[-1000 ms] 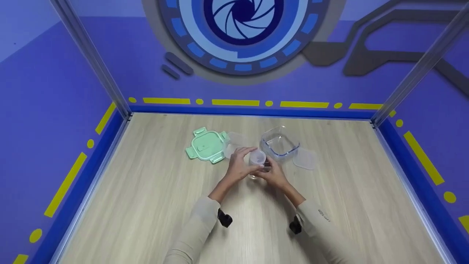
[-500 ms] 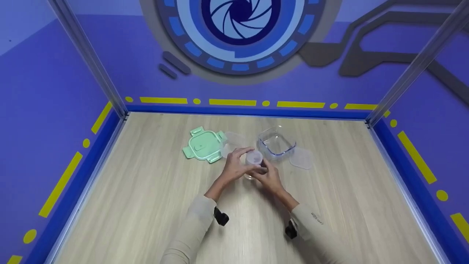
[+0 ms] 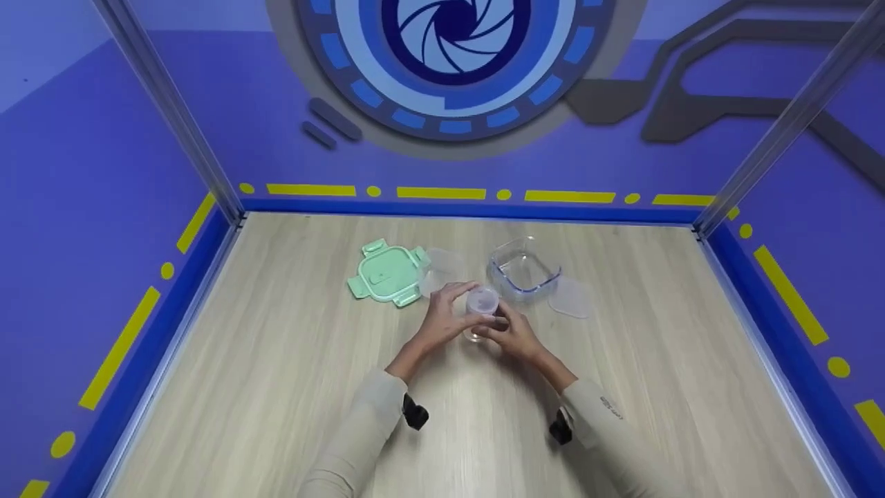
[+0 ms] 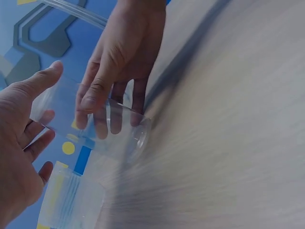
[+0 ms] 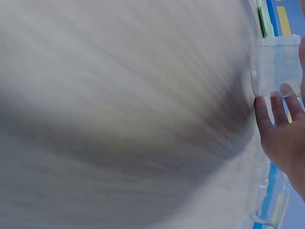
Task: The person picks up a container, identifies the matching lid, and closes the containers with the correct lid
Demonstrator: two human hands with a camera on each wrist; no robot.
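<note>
A clear round jar (image 3: 475,337) with a frosted lid (image 3: 483,299) stands near the middle of the table between both hands. From the left, my left hand (image 3: 444,319) grips its top, thumb on the near side and fingers on the far side. My right hand (image 3: 515,335) holds the body lower down from the right. In the left wrist view, the fingers of the right hand (image 4: 126,52) show through the clear jar (image 4: 119,129). The right wrist view catches the jar (image 5: 276,69) at its edge, with the right hand (image 5: 286,143) against it.
Behind the left hand lie a green clip lid (image 3: 388,274) and a frosted squarish container (image 3: 442,266). A clear square glass container (image 3: 524,273) stands behind the right hand. A frosted flat lid (image 3: 571,299) lies beside it. Blue walls (image 3: 442,166) enclose the wooden table (image 3: 276,346).
Both hands keep hold of the jar and its lid throughout. They shift only slightly, and the head view moves a little. The other containers and lids stay in place.
</note>
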